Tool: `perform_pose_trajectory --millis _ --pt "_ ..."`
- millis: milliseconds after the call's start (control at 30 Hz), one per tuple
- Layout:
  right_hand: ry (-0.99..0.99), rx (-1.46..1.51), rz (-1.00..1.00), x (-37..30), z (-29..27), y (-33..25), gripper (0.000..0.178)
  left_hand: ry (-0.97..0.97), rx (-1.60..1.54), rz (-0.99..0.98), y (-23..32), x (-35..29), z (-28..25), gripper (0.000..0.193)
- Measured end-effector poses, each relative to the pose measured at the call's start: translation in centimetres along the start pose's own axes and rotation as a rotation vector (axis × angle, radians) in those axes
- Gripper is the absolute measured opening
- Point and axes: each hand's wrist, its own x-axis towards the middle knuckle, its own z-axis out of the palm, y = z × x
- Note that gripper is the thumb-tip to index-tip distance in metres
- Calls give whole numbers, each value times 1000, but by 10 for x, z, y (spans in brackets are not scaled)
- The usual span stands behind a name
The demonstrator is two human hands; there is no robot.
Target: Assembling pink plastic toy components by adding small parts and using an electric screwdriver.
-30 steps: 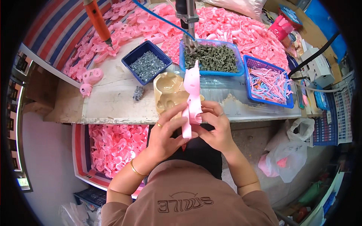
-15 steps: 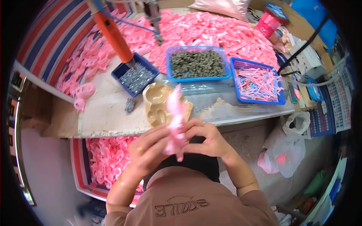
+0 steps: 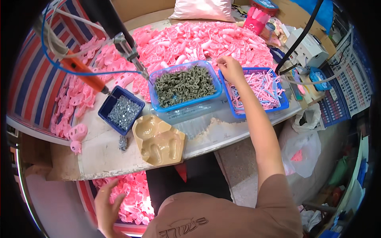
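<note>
My left hand [image 3: 106, 204] is low at the left, empty with its fingers apart, over a bin of loose pink plastic parts [image 3: 137, 200] below the table. My right hand [image 3: 231, 70] reaches across the far left corner of a blue basket [image 3: 243, 116] of thin pink and blue sticks [image 3: 262, 91]. Its fingers are bent together at the edge of the heap of pink plastic shells [image 3: 190, 37]; whatever is between them is hidden. Left of that basket stands a blue tray [image 3: 190, 104] of dark green small parts [image 3: 184, 86]. A tan moulded holder [image 3: 160, 141] lies bare at the table's front edge.
A dark blue bin [image 3: 106, 113] of screws [image 3: 125, 113] stands at the left, a small bunch of screws [image 3: 123, 142] near it. Above hang an orange screwdriver [image 3: 85, 75] and a black tool with a metal tip [image 3: 133, 55]. A white machine [image 3: 305, 47] is at the far right.
The pink piece both hands held is out of them. My left hand has dropped to the lower left and opened; my right hand has reached out to the far basket corner. The view has shifted.
</note>
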Motion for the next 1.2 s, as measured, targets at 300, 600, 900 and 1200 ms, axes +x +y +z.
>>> perform_pose_trajectory --millis 300,600,900,1200 --pt "-469 -647 113 81 40 63 30 -138 -72 533 58 85 62 28" --pt "-645 287 44 11 -10 -91 22 -23 -325 506 85 142 106 50" --pt "-1471 690 59 -23 59 -154 18 -33 -551 169 90 165 124 53" --pt "-295 -113 -161 120 151 -57 28 188 -515 258 46 142 109 32"
